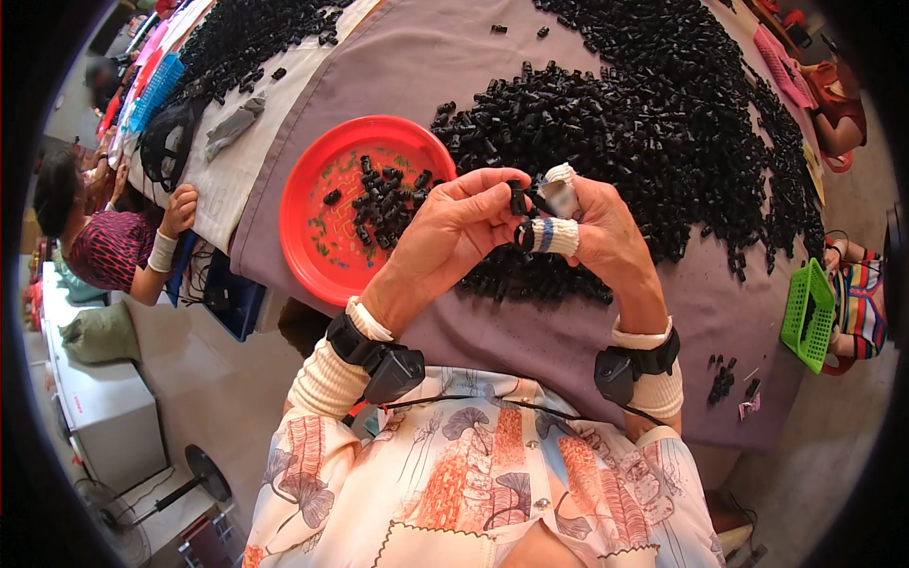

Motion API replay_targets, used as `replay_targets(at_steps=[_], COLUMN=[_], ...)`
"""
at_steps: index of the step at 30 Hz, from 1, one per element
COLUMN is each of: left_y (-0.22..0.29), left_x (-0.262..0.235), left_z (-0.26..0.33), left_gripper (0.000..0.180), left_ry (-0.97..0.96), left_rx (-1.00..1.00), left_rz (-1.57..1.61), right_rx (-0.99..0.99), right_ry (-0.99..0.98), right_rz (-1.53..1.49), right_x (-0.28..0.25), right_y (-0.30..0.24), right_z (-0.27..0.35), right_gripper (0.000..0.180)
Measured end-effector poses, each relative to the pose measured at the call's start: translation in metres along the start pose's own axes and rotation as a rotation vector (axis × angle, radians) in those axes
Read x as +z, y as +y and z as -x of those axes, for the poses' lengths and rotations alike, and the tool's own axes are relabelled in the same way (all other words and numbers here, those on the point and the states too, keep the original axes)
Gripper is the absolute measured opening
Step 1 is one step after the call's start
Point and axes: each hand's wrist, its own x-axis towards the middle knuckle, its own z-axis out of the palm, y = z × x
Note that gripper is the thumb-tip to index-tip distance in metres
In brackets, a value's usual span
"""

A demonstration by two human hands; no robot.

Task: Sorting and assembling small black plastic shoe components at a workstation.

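Between my two hands, above the table, is a small black plastic part (517,197), roughly cylindrical. My left hand (440,227) pinches it between thumb and fingertips. My right hand (606,227), with white knitted covers on its thumb and a finger, closes on the part from the other side; its exact grip is partly hidden. Beyond my hands spreads a large pile of similar black parts (568,114). To the left, partly behind my left hand, sits a round red plate (308,251) with several black parts (383,194) on it.
A greyish-purple cloth (369,80) covers the table. A few black parts (722,381) lie near its right corner. At the right edge stands a green basket (808,312) beside a person. Another person (114,246) sits at the left table, which holds another black pile (227,47).
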Motion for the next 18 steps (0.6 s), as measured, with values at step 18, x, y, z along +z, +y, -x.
replay_targets(at_steps=[18], left_y=[-0.0099], left_x=[0.0027], left_z=[0.0016], left_gripper=[0.025], left_ry=[0.020], left_rx=[-0.012], left_rz=[0.028], right_rx=[-0.003], right_ry=[-0.022], right_rz=[0.088], right_x=[0.0028], right_y=[0.0041], right_z=[-0.0017], right_gripper=[0.031])
